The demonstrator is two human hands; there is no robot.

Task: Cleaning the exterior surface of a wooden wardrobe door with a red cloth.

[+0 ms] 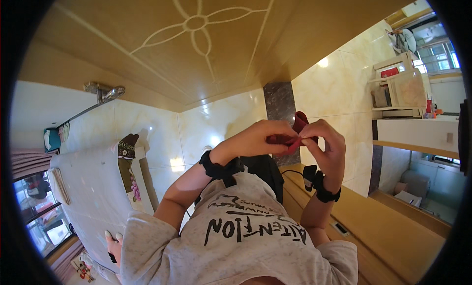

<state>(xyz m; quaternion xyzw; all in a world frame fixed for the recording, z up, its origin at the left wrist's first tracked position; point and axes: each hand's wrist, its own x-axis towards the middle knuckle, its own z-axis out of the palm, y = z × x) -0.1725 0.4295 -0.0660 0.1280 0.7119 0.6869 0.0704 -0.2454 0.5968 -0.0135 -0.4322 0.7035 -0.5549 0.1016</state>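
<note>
Between my two hands, in front of my torso, is a dark red folded strip (300, 119) that looks like fabric or ribbon. One loop of it stands up between the fingers. My left hand (260, 138) closes around its left part, fingers curled over it. From the right, my right hand (326, 143) pinches the strip between thumb and forefinger. Both hands meet at the strip's middle, and the fingertips hide part of it. Each wrist carries a black band, and a small black device (309, 177) hangs by the right one.
A wooden door (162, 34) with a metal handle (104, 92) stands ahead. Wood panelling (383, 223) lies close on my right. At left is a light-covered bed or table (93, 186); another person's hand (114, 246) shows at lower left. A white shelf (405, 91) stands far right.
</note>
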